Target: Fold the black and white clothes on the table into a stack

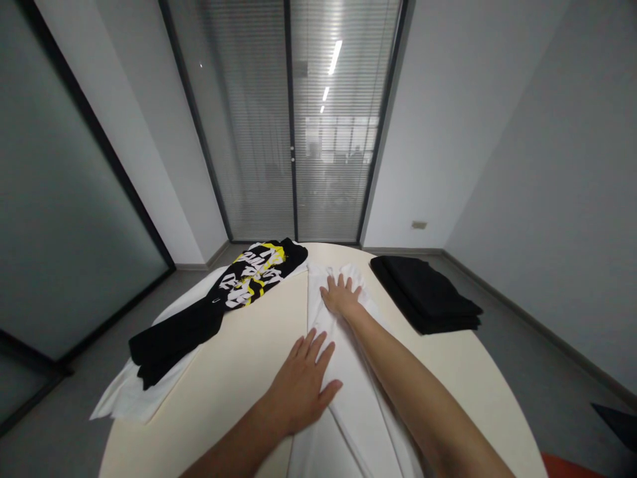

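A long white garment (348,378), perhaps trousers, lies lengthwise down the middle of the table, its near end running out of view at the bottom. My right hand (341,296) presses on its far end with fingers spread; the cloth is rumpled around the fingertips. Closer to me, my left hand (304,384) has its fingers spread over the garment's left edge, palm down. Neither hand grips anything. The right forearm hides part of the garment's right side.
The round cream table (263,345) carries a folded black stack of cloth (423,292) at the right. To the left lies a black garment with white and yellow print (253,272), on top of white cloth (119,395). Beyond the table are glass panels with blinds (328,186).
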`<state>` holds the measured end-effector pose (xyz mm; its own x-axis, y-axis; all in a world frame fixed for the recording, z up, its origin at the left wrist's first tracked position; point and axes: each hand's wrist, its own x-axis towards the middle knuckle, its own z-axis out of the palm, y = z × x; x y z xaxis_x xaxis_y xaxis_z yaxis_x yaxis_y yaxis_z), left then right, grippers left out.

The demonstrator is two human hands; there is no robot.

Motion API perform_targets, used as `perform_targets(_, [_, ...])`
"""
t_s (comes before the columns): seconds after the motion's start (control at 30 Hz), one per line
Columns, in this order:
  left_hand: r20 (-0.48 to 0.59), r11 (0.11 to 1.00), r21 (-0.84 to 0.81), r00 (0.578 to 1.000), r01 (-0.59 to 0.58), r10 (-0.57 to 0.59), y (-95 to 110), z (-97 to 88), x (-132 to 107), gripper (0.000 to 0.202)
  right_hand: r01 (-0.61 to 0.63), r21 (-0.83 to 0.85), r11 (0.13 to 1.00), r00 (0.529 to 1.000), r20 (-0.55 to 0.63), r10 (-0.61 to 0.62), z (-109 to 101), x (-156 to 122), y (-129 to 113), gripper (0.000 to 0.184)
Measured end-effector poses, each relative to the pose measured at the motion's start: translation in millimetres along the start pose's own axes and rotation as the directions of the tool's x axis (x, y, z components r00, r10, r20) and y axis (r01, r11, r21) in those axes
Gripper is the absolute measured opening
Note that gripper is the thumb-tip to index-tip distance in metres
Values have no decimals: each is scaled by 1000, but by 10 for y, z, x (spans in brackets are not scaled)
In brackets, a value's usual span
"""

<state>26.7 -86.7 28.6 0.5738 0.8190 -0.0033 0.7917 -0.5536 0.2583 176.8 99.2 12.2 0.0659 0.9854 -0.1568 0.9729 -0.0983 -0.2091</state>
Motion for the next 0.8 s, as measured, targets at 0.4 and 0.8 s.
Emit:
perform_targets(0.4, [-43, 998, -51, 999, -23, 21, 12, -6, -17, 63, -55, 35, 998, 997, -45, 56, 18, 317, 219, 63])
perform_targets(0.8, [-140, 996, -20, 987, 81, -83, -105, 107, 65, 59, -88, 89, 992, 993, -76, 95, -84, 881, 312, 63])
